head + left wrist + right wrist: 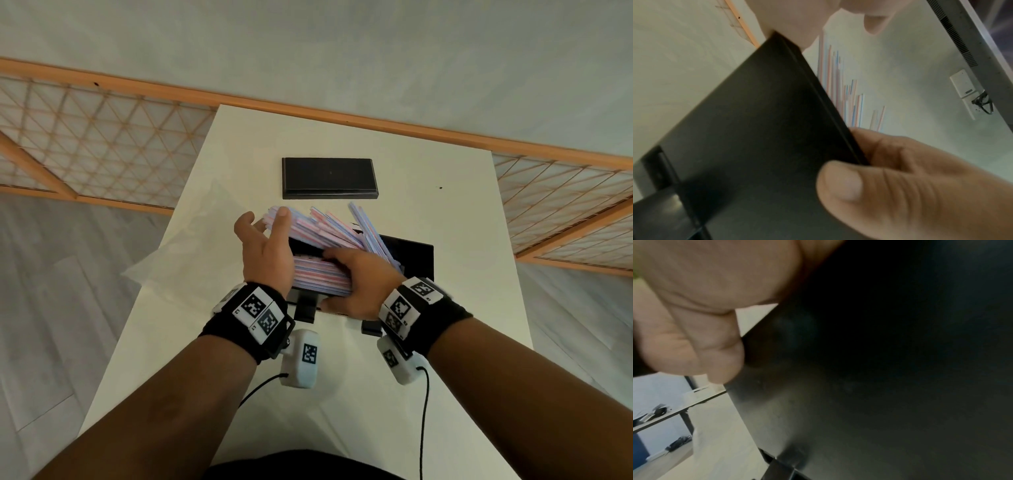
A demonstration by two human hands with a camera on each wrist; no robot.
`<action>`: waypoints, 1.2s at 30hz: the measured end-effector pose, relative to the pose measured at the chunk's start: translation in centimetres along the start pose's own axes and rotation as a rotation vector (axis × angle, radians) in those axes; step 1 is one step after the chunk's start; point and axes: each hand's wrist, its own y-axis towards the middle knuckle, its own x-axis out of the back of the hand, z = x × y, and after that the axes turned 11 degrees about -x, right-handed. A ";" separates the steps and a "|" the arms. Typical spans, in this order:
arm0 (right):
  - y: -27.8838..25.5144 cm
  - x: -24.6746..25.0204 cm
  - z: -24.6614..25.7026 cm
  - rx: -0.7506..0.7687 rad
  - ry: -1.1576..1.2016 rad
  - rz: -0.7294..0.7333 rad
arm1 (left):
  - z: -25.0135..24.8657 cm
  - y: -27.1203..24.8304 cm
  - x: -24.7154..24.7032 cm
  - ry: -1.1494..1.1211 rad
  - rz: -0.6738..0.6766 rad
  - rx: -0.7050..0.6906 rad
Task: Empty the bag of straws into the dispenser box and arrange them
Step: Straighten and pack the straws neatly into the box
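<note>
Left hand (265, 246): fingers spread and mostly straight, laid against the far-left ends of the straws (329, 233), nothing gripped. Right hand (356, 284): fingers curled over the near bundle, thumb on the front of the black dispenser box (416, 255), so it clamps straws against the box. Straws pile up out of the box top, fanned and tilted, between both hands. Clear bag (191, 253) lies flat on the white table (462, 240), left of the left hand. Black lid (329, 177) sits behind the box, apart.
</note>
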 end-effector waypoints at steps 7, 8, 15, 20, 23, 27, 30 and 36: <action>-3.3 -1.0 -2.8 -0.007 -0.263 -0.207 | 0.8 -1.1 2.7 0.196 -0.025 -0.001; -3.6 -1.2 -3.1 -0.016 -0.271 -0.262 | 0.7 -1.4 3.1 0.241 -0.048 -0.038; -3.8 -0.7 -3.3 -0.248 0.100 -0.390 | -2.4 -3.7 2.1 0.252 0.171 -0.456; -1.8 0.1 -2.4 -0.338 0.130 -0.324 | -1.5 -3.9 -2.9 0.240 0.515 -0.004; -1.4 0.2 -2.6 -0.346 0.178 -0.310 | -1.5 -3.6 -5.0 0.355 0.558 -0.036; -1.4 0.0 -3.3 -0.312 0.207 -0.321 | -1.3 -2.9 -7.0 0.453 0.546 -0.101; -1.5 0.0 -3.2 -0.260 0.202 -0.326 | -1.5 -2.6 -8.1 0.531 0.476 -0.103; -1.9 0.3 -2.9 -0.242 0.188 -0.335 | -1.2 -1.5 -8.9 0.517 0.372 -0.027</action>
